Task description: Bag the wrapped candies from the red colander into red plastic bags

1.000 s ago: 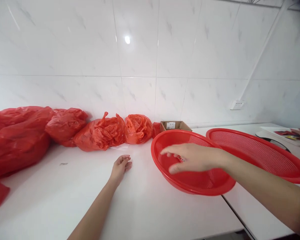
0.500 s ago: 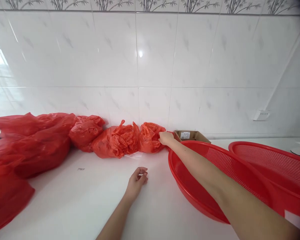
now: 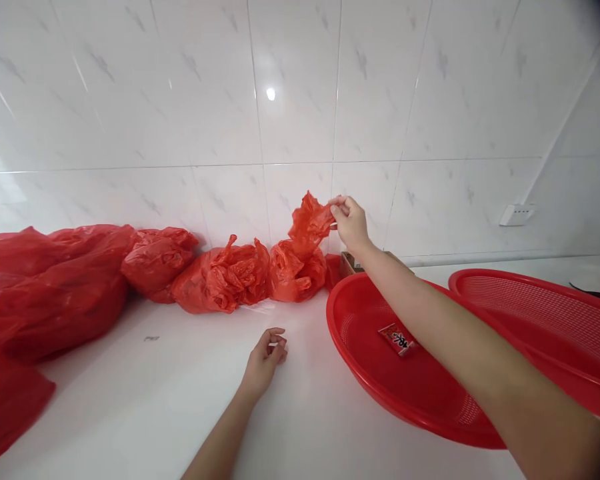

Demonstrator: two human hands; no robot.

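My right hand [image 3: 351, 223] pinches the gathered top of a red plastic bag [image 3: 298, 270] and holds it up above the bag's body, which rests on the white table against the wall. My left hand [image 3: 265, 362] hovers over or rests on the table in front of that bag, its fingers loosely curled and apart, holding nothing. Beneath my right forearm lies a red plastic basket [image 3: 353, 347], partly hidden by the arm. Inside the basket is a small printed packet [image 3: 398, 339] with dark lettering.
More red plastic bags [image 3: 220, 277] line the wall to the left, with larger ones [image 3: 65, 293] at the far left. A second red basket [image 3: 530, 293] stands at the right. Behind the first basket is a cardboard box [image 3: 349, 265]. A socket [image 3: 516, 215] is on the tiled wall.
My right hand has risen, pulling the bag's top upward. The view has tilted down slightly, and the packet in the basket has come into sight. My left hand keeps its loose curl.
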